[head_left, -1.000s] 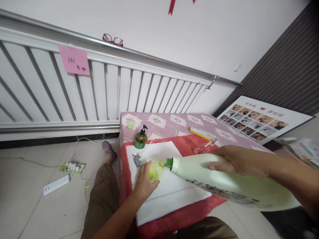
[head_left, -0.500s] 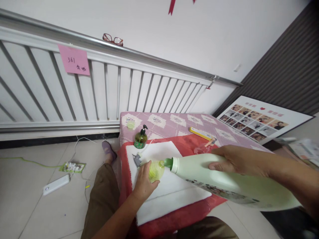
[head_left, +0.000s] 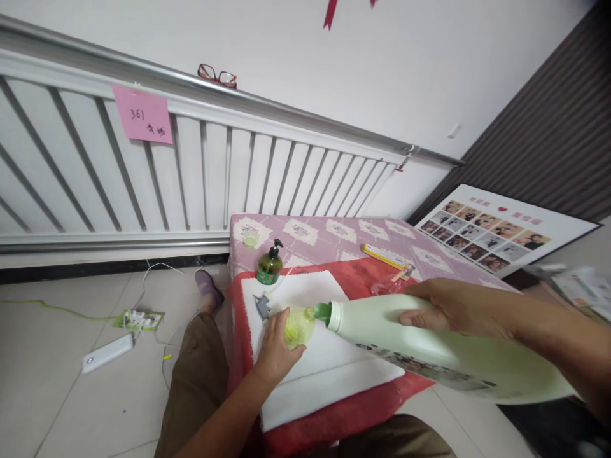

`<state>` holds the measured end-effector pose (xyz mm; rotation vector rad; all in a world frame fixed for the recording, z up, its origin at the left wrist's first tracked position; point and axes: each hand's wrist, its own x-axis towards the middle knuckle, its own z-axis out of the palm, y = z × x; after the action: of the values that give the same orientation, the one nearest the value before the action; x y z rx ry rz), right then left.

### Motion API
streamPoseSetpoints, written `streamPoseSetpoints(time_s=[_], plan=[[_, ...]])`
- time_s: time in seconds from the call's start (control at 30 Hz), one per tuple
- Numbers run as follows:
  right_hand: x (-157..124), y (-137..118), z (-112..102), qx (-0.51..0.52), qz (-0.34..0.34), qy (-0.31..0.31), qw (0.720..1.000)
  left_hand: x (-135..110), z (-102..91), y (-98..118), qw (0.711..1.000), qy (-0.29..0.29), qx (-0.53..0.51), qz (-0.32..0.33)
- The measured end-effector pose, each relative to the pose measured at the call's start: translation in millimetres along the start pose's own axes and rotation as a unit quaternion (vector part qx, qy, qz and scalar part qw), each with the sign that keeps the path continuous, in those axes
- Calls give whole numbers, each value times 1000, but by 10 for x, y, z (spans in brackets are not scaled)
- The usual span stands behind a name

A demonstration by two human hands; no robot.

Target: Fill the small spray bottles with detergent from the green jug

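Observation:
My left hand (head_left: pixel 277 353) is wrapped round a small translucent yellow-green bottle (head_left: pixel 300 329), tilted with its opening toward the right. My right hand (head_left: pixel 442 308) grips a large pale green jug (head_left: pixel 396 324) that lies nearly on its side. The jug's open spout meets or almost meets the mouth of the small bottle; whether they touch, I cannot tell. Just beyond my left hand, a grey spray trigger head (head_left: pixel 262 306) rests on a white towel (head_left: pixel 329 375). A dark green pump bottle (head_left: pixel 270 264) stands upright at the towel's far left corner.
Under the towel lies a red cloth (head_left: pixel 353 416) on a purple patterned tablecloth (head_left: pixel 353 245). A yellow box (head_left: pixel 384 256) and a small green cap (head_left: pixel 251 238) sit farther back. A radiator (head_left: pixel 267 178) lines the wall. A power strip (head_left: pixel 138 320) and white power bank (head_left: pixel 107 353) lie on the floor.

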<state>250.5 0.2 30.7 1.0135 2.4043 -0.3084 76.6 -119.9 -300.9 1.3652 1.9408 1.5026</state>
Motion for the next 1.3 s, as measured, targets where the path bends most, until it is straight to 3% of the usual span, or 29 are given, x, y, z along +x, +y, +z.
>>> streamPoseSetpoints(time_s=[0.13,0.63,1.3], plan=[[-2,-7,15,-4,3,23,1000,-5,7,-7,1000,4,1,-3],[-2,-21,-21,17,1,-14,1000,-4,13,-16,1000,3,6,-1],[15,32,26,29,3,-3,1000,-1,16,-23,1000,0,9,-3]])
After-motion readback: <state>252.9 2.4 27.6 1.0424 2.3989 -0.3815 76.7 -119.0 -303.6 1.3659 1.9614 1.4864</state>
